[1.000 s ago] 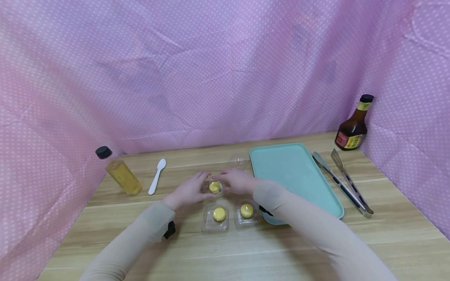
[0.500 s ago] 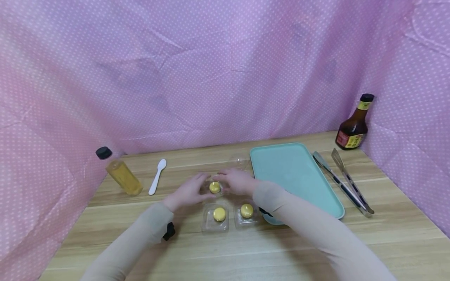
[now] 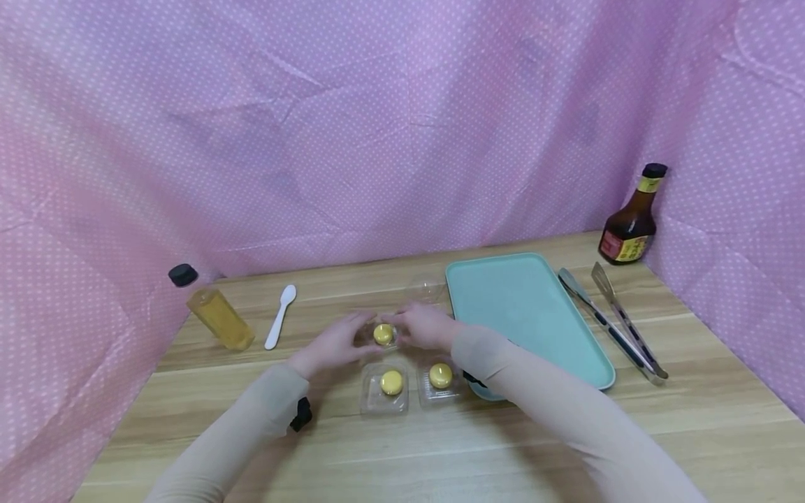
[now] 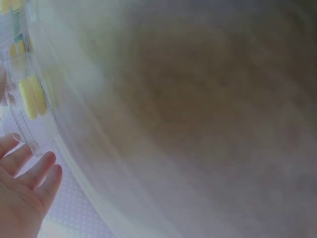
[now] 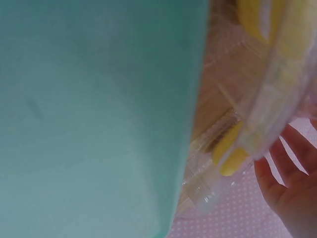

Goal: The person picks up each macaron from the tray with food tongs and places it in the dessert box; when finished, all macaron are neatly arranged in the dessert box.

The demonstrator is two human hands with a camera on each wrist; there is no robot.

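My left hand [image 3: 333,344] holds the left side of a small clear plastic box [image 4: 44,119] with a yellow macaron [image 3: 383,334] in it. In the left wrist view the thumb and a fingertip are at the box's edges. From the right, my right hand [image 3: 428,326] grips the same box; its fingers [image 5: 287,158] spread along the side in the right wrist view. Nearer me sit two more clear boxes, each with one yellow macaron: the left macaron [image 3: 391,383] and the right macaron [image 3: 441,376].
A mint green tray [image 3: 522,307] lies right of the boxes, under the right forearm. Metal tongs [image 3: 613,328] and a brown sauce bottle [image 3: 625,234] are beyond it. On the left are a white spoon [image 3: 280,318] and a bottle of yellow liquid [image 3: 220,318]. Behind is a clear plastic piece [image 3: 426,286].
Both hands stay around the back box with only slight finger shifts. The head view tilts a little; the boxes, tray and bottles keep their places.
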